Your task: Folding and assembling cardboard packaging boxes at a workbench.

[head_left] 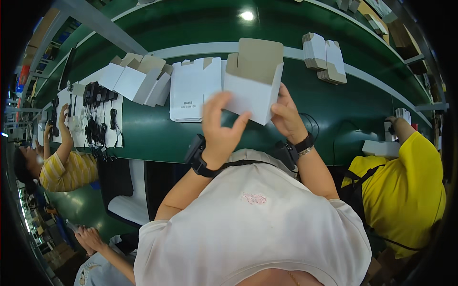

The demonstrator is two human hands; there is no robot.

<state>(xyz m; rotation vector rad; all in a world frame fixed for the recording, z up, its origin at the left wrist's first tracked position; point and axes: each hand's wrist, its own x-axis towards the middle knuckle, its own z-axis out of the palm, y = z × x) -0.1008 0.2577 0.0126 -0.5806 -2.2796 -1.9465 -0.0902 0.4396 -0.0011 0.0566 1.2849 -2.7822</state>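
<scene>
In front of me a white carton box [253,90] stands tilted, its grey-brown inside showing and its top flap raised at the far side. My right hand [288,114] grips the box by its right side, thumb toward the lower corner. At the box's lower left is my left hand [220,131], its thumb and fingers spread apart and slightly blurred; whether the fingertips touch the cardboard I cannot tell. Just left of the box lies a stack of flat white cartons [195,90] with printing on the top one.
Several opened white boxes [138,81] stand farther left, beside black adapters with cables [100,109]. Bundled flat cartons [324,57] lie at the back right of the green table [353,114]. People work at both sides, one in yellow [405,190] at right; another person's hands [90,238] show lower left.
</scene>
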